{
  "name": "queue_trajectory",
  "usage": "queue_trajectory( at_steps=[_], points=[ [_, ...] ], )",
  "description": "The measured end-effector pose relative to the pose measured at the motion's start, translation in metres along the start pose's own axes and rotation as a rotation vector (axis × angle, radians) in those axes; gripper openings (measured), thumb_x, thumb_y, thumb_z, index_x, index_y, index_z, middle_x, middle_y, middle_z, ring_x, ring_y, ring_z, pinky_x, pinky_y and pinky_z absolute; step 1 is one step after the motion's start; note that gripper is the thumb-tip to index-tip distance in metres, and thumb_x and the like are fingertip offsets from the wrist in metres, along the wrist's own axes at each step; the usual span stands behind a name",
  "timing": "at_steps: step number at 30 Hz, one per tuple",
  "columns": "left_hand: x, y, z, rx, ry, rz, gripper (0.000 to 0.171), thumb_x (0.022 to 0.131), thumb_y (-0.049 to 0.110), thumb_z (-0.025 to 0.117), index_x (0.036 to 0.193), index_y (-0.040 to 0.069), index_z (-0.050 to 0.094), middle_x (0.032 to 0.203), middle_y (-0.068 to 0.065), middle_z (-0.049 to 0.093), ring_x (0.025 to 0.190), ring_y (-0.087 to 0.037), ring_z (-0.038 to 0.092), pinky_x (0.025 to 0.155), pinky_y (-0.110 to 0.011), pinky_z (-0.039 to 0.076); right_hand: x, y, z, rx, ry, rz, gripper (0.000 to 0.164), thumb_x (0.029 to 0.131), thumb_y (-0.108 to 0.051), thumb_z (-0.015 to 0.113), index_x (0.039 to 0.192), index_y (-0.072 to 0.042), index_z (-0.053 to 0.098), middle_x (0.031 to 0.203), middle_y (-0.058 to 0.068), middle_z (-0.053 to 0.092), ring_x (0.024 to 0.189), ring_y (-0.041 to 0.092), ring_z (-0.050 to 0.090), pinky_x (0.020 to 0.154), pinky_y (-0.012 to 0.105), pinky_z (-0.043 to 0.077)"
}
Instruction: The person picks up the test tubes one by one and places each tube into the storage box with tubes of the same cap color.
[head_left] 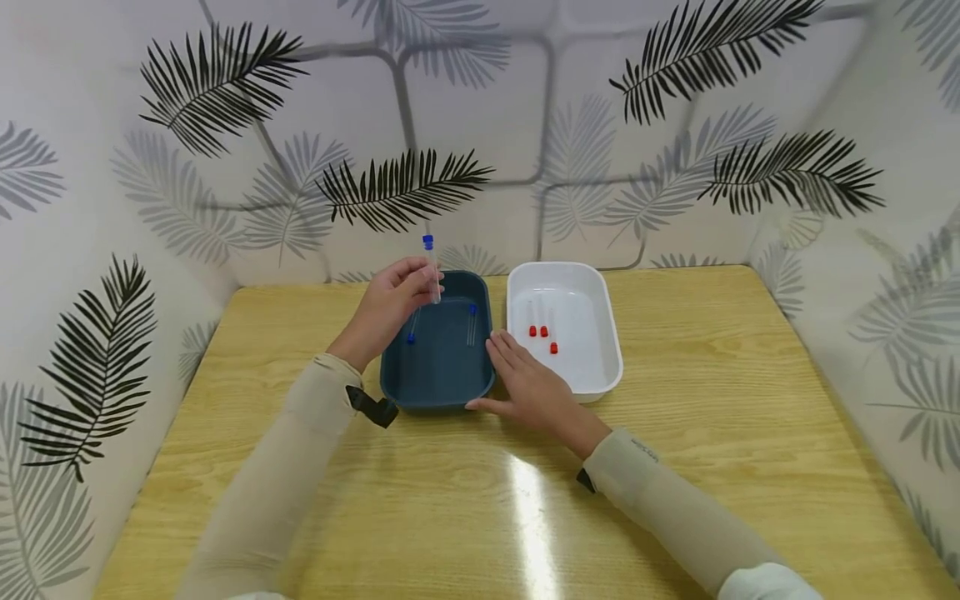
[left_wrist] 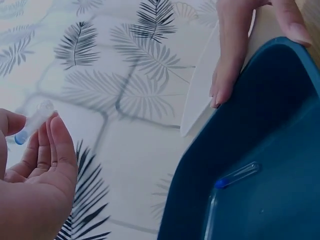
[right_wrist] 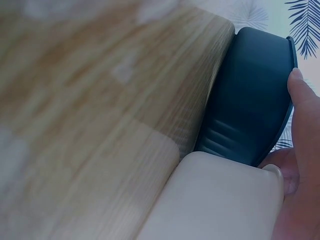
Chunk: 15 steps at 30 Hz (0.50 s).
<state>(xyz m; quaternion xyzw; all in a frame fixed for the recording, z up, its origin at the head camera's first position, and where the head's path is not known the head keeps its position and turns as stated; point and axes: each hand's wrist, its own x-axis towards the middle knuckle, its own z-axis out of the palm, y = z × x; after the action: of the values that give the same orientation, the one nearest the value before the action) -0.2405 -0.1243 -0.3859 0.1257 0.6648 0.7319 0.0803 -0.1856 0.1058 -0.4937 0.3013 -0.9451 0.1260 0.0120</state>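
Observation:
My left hand (head_left: 382,308) pinches a clear test tube (head_left: 428,243) with a blue cap above the dark blue tray (head_left: 442,379). The tube stands nearly upright, blue cap up; the left wrist view shows it between thumb and fingertips. Inside that tray lie two more blue-capped tubes, one at the right (head_left: 472,327) and one at the left (head_left: 412,337), partly behind the hand. My right hand (head_left: 536,387) rests on the blue tray's right rim, fingers extended along it. Its thumb (right_wrist: 299,85) touches the rim near the front corner.
A white tray (head_left: 596,371) stands right of the blue one, with several clear tubes with red caps (head_left: 543,332) in it. Both trays sit toward the back of the wooden table (head_left: 690,375). A leaf-patterned backdrop (head_left: 480,125) rises behind.

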Motion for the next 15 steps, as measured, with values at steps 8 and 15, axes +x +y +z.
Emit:
queue_trajectory(
  at_steps=[8,15],
  points=[
    [0.022,-0.017,-0.006,-0.146,0.061,-0.058,0.041,0.094,0.028,0.055,0.125,0.000,0.051,0.108,-0.011,0.056,0.091,-0.018,0.056,0.086,-0.029,0.047,-0.001,0.000,0.000,-0.010,0.016,0.005,0.100,0.079,-0.075,0.044,0.147,-0.005,0.024,0.153,0.009,0.017,0.141,0.019,0.007,0.110,0.036,0.019],
    [0.036,-0.034,-0.014,-0.115,0.130,-0.057,0.036,0.096,0.024,0.053,0.123,-0.001,0.053,0.111,-0.011,0.056,0.096,-0.022,0.056,0.090,-0.033,0.046,-0.001,0.001,0.002,-0.010,0.020,-0.008,0.100,0.079,-0.074,0.045,0.147,-0.004,0.023,0.153,0.010,0.016,0.141,0.020,0.006,0.110,0.036,0.019]
  ],
)
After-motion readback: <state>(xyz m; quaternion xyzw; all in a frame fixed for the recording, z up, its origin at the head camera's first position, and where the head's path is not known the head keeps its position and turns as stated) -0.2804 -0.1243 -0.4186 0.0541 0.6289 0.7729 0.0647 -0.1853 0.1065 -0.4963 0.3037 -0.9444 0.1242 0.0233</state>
